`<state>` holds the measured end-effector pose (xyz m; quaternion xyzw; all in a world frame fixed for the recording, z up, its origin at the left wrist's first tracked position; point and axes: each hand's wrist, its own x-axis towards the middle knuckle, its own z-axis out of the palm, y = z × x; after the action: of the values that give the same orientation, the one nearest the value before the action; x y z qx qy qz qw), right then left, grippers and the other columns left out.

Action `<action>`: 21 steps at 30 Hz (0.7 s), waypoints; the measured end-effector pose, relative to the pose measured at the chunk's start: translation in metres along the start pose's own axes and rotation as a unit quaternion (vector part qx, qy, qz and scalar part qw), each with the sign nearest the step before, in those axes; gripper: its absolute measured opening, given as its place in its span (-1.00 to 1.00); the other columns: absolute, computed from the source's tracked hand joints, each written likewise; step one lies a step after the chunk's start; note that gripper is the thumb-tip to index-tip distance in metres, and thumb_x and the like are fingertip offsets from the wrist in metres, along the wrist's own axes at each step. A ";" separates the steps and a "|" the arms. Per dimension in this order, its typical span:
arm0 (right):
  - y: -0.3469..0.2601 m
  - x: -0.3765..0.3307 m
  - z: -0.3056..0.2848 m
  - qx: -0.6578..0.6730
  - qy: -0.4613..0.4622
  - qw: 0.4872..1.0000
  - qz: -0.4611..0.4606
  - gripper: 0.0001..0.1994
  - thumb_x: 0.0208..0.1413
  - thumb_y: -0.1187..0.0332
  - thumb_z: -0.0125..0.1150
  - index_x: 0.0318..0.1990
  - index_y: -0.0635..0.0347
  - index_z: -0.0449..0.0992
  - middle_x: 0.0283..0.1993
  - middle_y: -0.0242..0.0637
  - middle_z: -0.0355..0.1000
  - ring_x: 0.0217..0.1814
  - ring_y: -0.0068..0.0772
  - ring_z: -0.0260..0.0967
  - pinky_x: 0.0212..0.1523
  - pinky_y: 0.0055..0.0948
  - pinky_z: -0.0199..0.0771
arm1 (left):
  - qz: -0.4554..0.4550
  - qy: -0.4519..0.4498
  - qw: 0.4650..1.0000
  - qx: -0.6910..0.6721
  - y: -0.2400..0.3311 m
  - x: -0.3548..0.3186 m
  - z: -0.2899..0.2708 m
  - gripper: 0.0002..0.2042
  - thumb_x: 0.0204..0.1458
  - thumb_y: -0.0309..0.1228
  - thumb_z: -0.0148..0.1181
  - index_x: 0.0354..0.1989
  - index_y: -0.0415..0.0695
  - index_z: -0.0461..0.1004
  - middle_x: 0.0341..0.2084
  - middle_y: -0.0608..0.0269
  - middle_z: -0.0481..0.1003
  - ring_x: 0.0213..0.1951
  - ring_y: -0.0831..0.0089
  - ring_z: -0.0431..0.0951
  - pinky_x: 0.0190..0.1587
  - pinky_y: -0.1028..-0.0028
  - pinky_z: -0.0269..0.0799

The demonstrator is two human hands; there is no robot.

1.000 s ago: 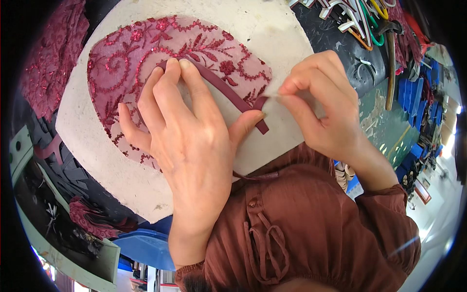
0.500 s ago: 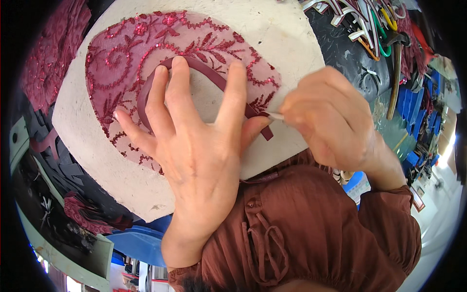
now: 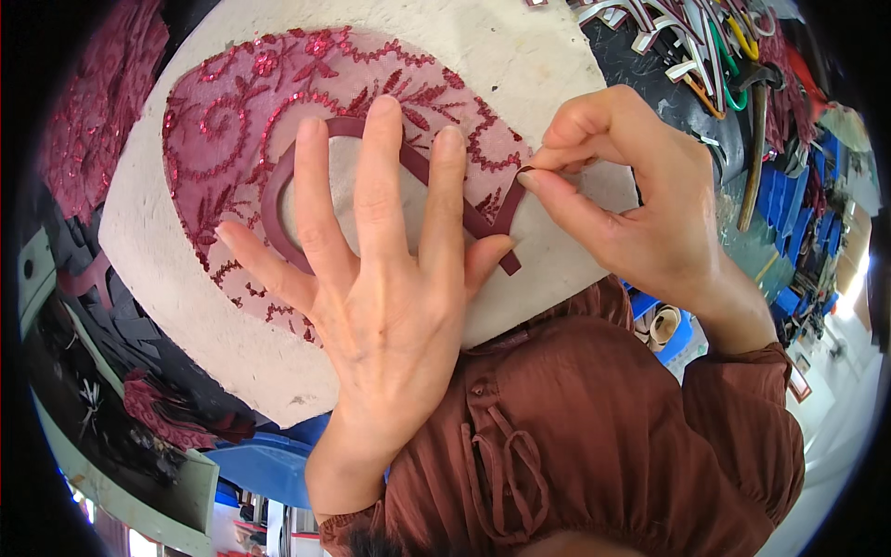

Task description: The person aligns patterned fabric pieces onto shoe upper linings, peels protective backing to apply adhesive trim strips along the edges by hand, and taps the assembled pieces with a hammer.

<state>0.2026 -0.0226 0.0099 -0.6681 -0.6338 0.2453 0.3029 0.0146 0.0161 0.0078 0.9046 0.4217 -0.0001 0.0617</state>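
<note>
A piece of sheer maroon lace with sequinned embroidery (image 3: 213, 121) lies on a pale, worn board (image 3: 251, 371). On it, a smooth maroon edging strip (image 3: 275, 200) curves along the lace's inner cut-out, its two ends crossing at the right. My left hand (image 3: 385, 297) rests over the cut-out with fingers spread, fingertips on the strip and lace, thumb near the crossing. Pinched between thumb and forefinger of my right hand (image 3: 650, 190) is one end of the strip, angled up to the right. The other end points down toward me.
Sequinned maroon fabric (image 3: 93, 121) is heaped at the left, above dark cut pieces (image 3: 139, 343). A blue tub (image 3: 264, 464) stands below the board. At upper right lie white-and-maroon straps (image 3: 650, 39) and a wooden-handled hammer (image 3: 754, 162); blue bins (image 3: 784, 218) stand beyond.
My right hand has gone from holding a small pale object beside the crossing to pinching the strip's end, now swung upward. My left fingers have shifted slightly right and spread.
</note>
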 end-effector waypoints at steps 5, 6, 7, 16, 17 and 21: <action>0.004 -0.004 0.001 0.002 -0.016 1.000 0.007 -0.75 -0.06 0.64 0.38 -0.23 0.27 0.46 -0.36 -0.28 0.54 -0.29 -0.49 0.58 -0.21 -0.55 0.56 | 0.117 0.185 0.974 -0.056 0.000 -0.007 0.022 -0.67 -0.14 -0.20 0.39 -0.12 0.20 0.65 -0.03 0.44 0.50 0.12 0.29 0.41 0.37 -0.02 -0.23; 0.005 -0.006 0.001 -0.008 -0.017 1.000 -0.005 -0.75 -0.06 0.63 0.38 -0.23 0.27 0.46 -0.35 -0.28 0.54 -0.30 -0.50 0.58 -0.22 -0.54 0.56 | 0.119 0.190 0.974 -0.046 0.001 -0.009 0.026 -0.78 -0.11 -0.26 0.34 -0.23 0.17 0.66 -0.15 0.52 0.51 0.03 0.38 0.46 0.31 -0.04 -0.20; 0.006 -0.007 0.002 -0.010 -0.015 1.000 -0.001 -0.75 -0.06 0.63 0.38 -0.23 0.27 0.46 -0.35 -0.28 0.54 -0.30 -0.50 0.58 -0.22 -0.54 0.56 | 0.131 0.194 0.972 -0.031 0.001 -0.011 0.028 -0.81 -0.10 -0.28 0.32 -0.26 0.16 0.66 -0.19 0.52 0.51 0.00 0.41 0.48 0.28 -0.04 -0.18; 0.006 -0.015 0.012 0.034 0.083 0.994 0.060 -0.73 -0.07 0.59 0.42 -0.28 0.20 0.40 -0.43 -0.37 0.56 -0.45 -0.67 0.41 -0.40 -0.65 0.42 | 0.121 0.180 0.974 -0.060 0.002 -0.010 0.029 -0.83 -0.09 -0.31 0.33 -0.27 0.14 0.68 -0.25 0.56 0.53 -0.05 0.44 0.53 0.33 -0.05 -0.24; 0.005 -0.015 0.013 0.037 0.081 0.994 0.070 -0.72 -0.07 0.60 0.41 -0.29 0.20 0.39 -0.43 -0.37 0.56 -0.46 -0.68 0.39 -0.41 -0.64 0.41 | 0.119 0.177 0.975 -0.061 0.002 -0.010 0.029 -0.80 -0.10 -0.30 0.36 -0.25 0.14 0.68 -0.22 0.58 0.55 -0.04 0.43 0.52 0.38 0.01 -0.28; 0.002 -0.012 0.015 0.037 0.088 0.991 0.090 -0.75 -0.08 0.61 0.38 -0.31 0.20 0.39 -0.46 -0.40 0.53 -0.46 -0.70 0.37 -0.40 -0.63 0.40 | 0.125 0.169 0.976 -0.061 0.001 -0.011 0.029 -0.80 -0.10 -0.29 0.36 -0.24 0.14 0.69 -0.23 0.58 0.54 -0.06 0.44 0.53 0.38 0.01 -0.26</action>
<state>0.1924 -0.0327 -0.0022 -0.7295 -0.5328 0.2353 0.3585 0.0103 0.0038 -0.0200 0.9315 0.3092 0.1866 0.0443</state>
